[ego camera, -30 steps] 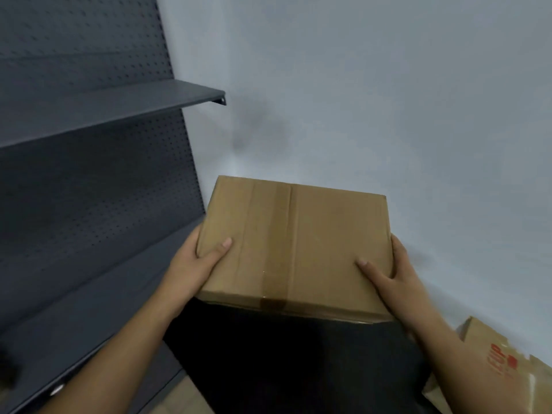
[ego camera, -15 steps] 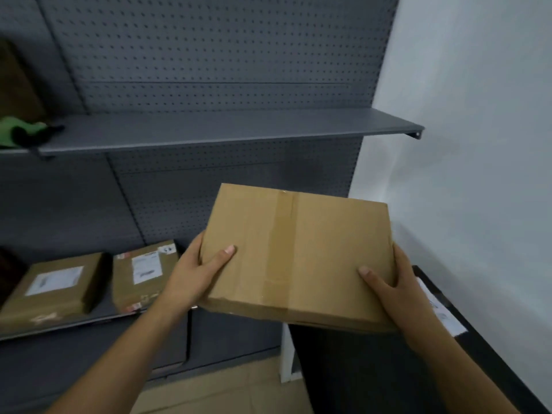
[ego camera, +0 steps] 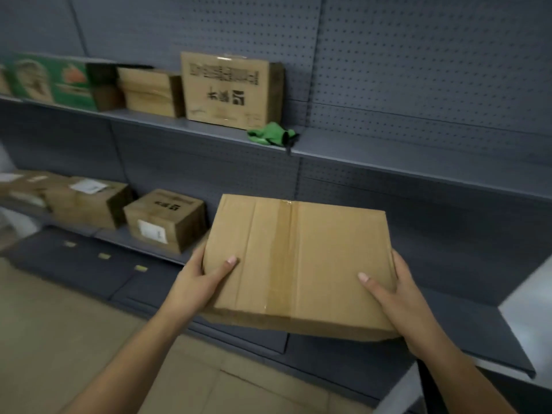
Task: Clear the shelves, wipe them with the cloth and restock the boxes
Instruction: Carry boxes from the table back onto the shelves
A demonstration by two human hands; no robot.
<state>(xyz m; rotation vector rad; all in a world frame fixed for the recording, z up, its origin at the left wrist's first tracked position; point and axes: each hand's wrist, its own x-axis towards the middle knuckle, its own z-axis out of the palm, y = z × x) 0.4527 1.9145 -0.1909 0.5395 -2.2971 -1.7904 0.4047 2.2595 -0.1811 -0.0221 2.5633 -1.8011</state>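
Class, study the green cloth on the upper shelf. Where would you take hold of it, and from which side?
Pinch the raised, bunched middle of the green cloth, coming from the front and slightly above. It lies crumpled at the open front edge of the shelf, while a printed box stands close behind it, probably blocking that side.

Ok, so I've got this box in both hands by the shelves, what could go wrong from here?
1. The left grip and right grip hold the box only at its near corners; the far end could dip.
2. The cloth lies at the upper shelf's front edge, partly over it; a raised box may knock it off.
3. On the lower shelf, sliding left could bump the small box.
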